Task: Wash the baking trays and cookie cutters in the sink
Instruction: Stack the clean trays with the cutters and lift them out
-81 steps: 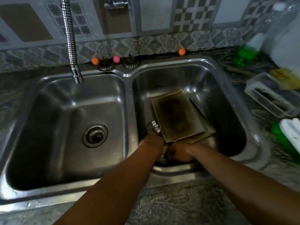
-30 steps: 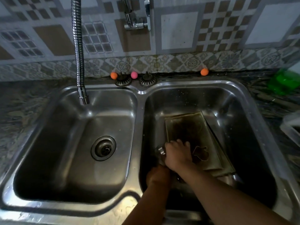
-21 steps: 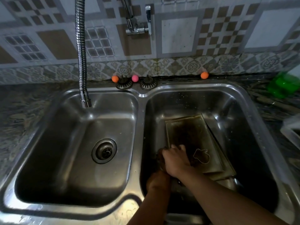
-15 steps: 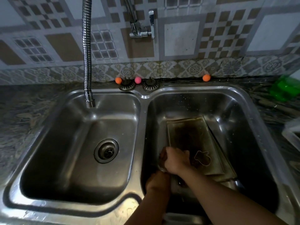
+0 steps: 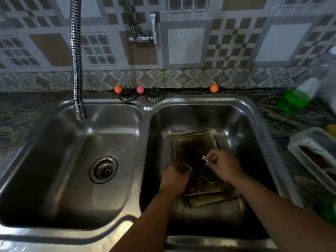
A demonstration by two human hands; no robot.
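A stained, dark baking tray (image 5: pixel 193 142) lies stacked on another tray (image 5: pixel 212 199) in the right basin of the steel double sink (image 5: pixel 145 110). A thin metal cookie cutter (image 5: pixel 207 176) rests flat on the top tray. My left hand (image 5: pixel 174 177) hovers over the tray's left edge, closed around a small round metal cutter (image 5: pixel 185 167). My right hand (image 5: pixel 222 165) is above the tray, pinching a small shiny metal cutter (image 5: pixel 205 158) between its fingertips.
A flexible faucet hose (image 5: pixel 76 57) hangs over the left basin, which has a drain (image 5: pixel 103 169). Two strainers (image 5: pixel 141 95) and coloured balls sit on the back rim. A green bottle (image 5: pixel 294 99) and a clear container (image 5: pixel 316 157) stand on the right counter.
My right hand has lifted off my left hand and moved right and up, now holding a small cutter. My left hand rose to the tray's edge. The view tilted upward.
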